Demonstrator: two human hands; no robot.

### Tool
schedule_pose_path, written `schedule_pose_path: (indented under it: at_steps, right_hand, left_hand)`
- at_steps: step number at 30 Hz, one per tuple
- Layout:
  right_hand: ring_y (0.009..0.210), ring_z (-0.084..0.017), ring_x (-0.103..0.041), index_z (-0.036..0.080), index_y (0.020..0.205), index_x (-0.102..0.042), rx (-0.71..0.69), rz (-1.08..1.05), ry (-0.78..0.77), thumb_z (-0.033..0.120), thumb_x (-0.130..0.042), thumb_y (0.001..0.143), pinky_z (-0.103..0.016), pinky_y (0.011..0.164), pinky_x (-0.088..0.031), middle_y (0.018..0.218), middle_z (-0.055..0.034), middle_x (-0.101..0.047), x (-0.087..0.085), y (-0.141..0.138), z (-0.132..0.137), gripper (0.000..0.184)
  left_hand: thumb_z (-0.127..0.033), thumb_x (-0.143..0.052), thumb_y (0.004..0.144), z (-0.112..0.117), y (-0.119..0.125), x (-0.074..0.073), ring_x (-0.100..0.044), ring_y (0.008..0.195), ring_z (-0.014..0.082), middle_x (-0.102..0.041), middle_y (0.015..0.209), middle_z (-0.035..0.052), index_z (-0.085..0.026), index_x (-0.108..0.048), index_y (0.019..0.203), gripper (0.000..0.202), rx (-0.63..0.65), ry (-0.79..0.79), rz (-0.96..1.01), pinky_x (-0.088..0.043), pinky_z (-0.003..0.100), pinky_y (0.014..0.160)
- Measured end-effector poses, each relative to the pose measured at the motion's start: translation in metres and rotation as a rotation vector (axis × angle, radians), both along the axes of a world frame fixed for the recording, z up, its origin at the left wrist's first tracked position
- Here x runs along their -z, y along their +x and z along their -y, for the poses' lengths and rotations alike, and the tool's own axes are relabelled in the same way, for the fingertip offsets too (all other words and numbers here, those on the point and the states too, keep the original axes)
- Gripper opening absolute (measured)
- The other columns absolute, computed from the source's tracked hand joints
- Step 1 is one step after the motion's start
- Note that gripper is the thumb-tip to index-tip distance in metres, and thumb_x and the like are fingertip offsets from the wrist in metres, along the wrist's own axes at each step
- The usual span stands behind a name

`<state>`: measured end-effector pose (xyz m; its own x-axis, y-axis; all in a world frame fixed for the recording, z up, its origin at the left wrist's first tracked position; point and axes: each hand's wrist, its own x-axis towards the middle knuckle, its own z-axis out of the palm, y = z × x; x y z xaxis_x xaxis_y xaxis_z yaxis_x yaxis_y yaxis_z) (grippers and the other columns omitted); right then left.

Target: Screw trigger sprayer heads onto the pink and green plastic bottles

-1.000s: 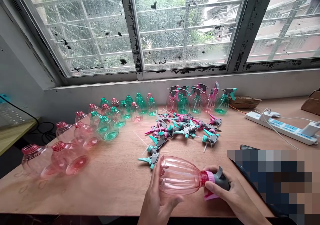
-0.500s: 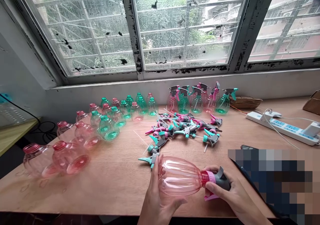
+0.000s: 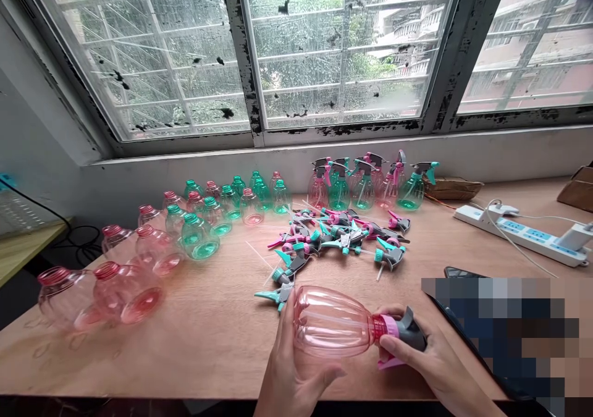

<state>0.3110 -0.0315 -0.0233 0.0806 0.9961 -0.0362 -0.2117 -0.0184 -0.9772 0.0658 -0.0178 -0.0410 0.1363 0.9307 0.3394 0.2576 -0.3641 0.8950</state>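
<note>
A clear pink bottle (image 3: 331, 321) lies sideways in the air above the table's front part, its base to the left. My left hand (image 3: 296, 361) holds it at the base, fingers along the far side and thumb stretched below. On its neck sits a grey spray head (image 3: 411, 333) with a pink collar (image 3: 390, 325) and a pink trigger. Pinched round the collar and head are the thumb and fingers of my right hand (image 3: 433, 358). Just beyond the bottle spreads a pile of loose spray heads (image 3: 345, 238) in pink, teal and grey.
Open pink bottles (image 3: 127, 296) and green bottles (image 3: 200, 238) stand at the left and back. Several bottles with spray heads (image 3: 412, 188) line the wall below the window. At the right are a white power strip (image 3: 523, 231) and a dark flat device (image 3: 456, 273), partly pixelated.
The view has shifted very slightly. Both hands keep their hold, and the bottle's base end is a touch higher; little else differs.
</note>
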Motion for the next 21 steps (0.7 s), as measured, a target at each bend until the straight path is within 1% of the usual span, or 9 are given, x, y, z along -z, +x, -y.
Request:
schedule_pose_path:
  at_steps: [1,3,5,7,9,13,16,18,21]
  right_hand:
    - [0.059,-0.021,-0.073,0.02,0.094,-0.079,-0.002,-0.004,0.004,0.047,-0.096,0.069,-0.03,0.058,-0.066,0.071,-0.0006,-0.079,0.0,0.0,0.0,0.04]
    - [0.06,-0.02,-0.074,0.021,0.094,-0.08,-0.029,0.009,0.01,0.044,-0.096,0.07,-0.028,0.058,-0.066,0.075,-0.0008,-0.08,0.002,0.001,-0.001,0.037]
    - [0.062,-0.02,-0.073,0.02,0.094,-0.081,-0.036,0.026,0.014,0.044,-0.096,0.071,-0.028,0.058,-0.066,0.077,-0.0019,-0.081,0.002,0.002,-0.002,0.036]
    - [0.061,-0.02,-0.072,0.019,0.094,-0.081,-0.013,0.008,0.01,0.044,-0.096,0.071,-0.029,0.057,-0.067,0.075,-0.0021,-0.08,0.002,0.001,-0.002,0.037]
    - [0.06,-0.019,-0.071,0.019,0.095,-0.081,0.024,-0.035,0.009,0.044,-0.096,0.072,-0.029,0.056,-0.066,0.072,-0.0012,-0.079,0.0,0.0,-0.002,0.038]
    - [0.058,-0.019,-0.07,0.019,0.095,-0.081,0.027,-0.074,0.002,0.045,-0.096,0.072,-0.028,0.054,-0.066,0.07,-0.001,-0.078,-0.001,-0.004,0.0,0.038]
    - [0.06,-0.018,-0.07,0.018,0.096,-0.081,0.038,-0.077,-0.022,0.046,-0.096,0.071,-0.027,0.056,-0.064,0.07,-0.0019,-0.079,0.004,-0.005,0.004,0.041]
    - [0.061,-0.018,-0.07,0.017,0.096,-0.08,0.056,-0.067,-0.028,0.047,-0.097,0.07,-0.026,0.057,-0.062,0.072,-0.0023,-0.079,0.007,-0.005,0.007,0.043]
    - [0.06,-0.019,-0.07,0.017,0.098,-0.079,0.042,-0.061,-0.034,0.048,-0.096,0.071,-0.029,0.058,-0.063,0.071,-0.0021,-0.078,0.009,-0.007,0.009,0.045]
  left_hand:
    - [-0.062,-0.08,0.082,0.0,0.0,0.0,-0.044,0.152,0.04,-0.039,0.17,0.0138,-0.034,-0.023,0.166,0.106,0.002,-0.006,0.021,-0.033,0.058,0.128]
    - [-0.063,-0.078,0.084,0.0,0.0,-0.002,-0.041,0.154,0.0397,-0.039,0.17,0.0143,-0.032,-0.025,0.166,0.102,0.001,-0.02,0.045,-0.031,0.056,0.129]
    - [-0.061,-0.077,0.086,0.001,0.001,-0.005,-0.041,0.154,0.0398,-0.041,0.169,0.0135,-0.032,-0.032,0.164,0.095,0.003,-0.019,0.034,-0.034,0.054,0.128]
    - [-0.06,-0.077,0.086,0.001,0.002,-0.009,-0.043,0.153,0.0401,-0.043,0.168,0.0128,-0.032,-0.036,0.163,0.092,0.005,-0.01,0.008,-0.038,0.053,0.126]
    - [-0.059,-0.075,0.088,0.001,0.002,-0.01,-0.045,0.151,0.0394,-0.043,0.168,0.0121,-0.033,-0.034,0.163,0.09,-0.001,-0.004,-0.017,-0.041,0.053,0.124]
    - [-0.059,-0.068,0.094,0.001,0.001,-0.005,-0.051,0.147,0.0371,-0.04,0.169,0.0103,-0.039,-0.027,0.165,0.084,-0.013,0.001,-0.045,-0.039,0.055,0.125]
    - [-0.061,-0.074,0.088,0.002,0.0,-0.003,-0.054,0.145,0.0384,-0.039,0.17,0.0111,-0.039,-0.025,0.165,0.094,0.014,0.018,-0.034,-0.038,0.056,0.125]
    - [-0.064,-0.077,0.084,0.002,-0.001,-0.004,-0.051,0.147,0.0401,-0.039,0.169,0.0131,-0.036,-0.024,0.166,0.102,0.038,0.027,-0.015,-0.036,0.058,0.126]
    - [-0.063,-0.077,0.085,0.002,-0.001,-0.006,-0.044,0.152,0.0405,-0.039,0.17,0.0137,-0.032,-0.028,0.166,0.1,0.041,0.007,0.014,-0.032,0.058,0.128]
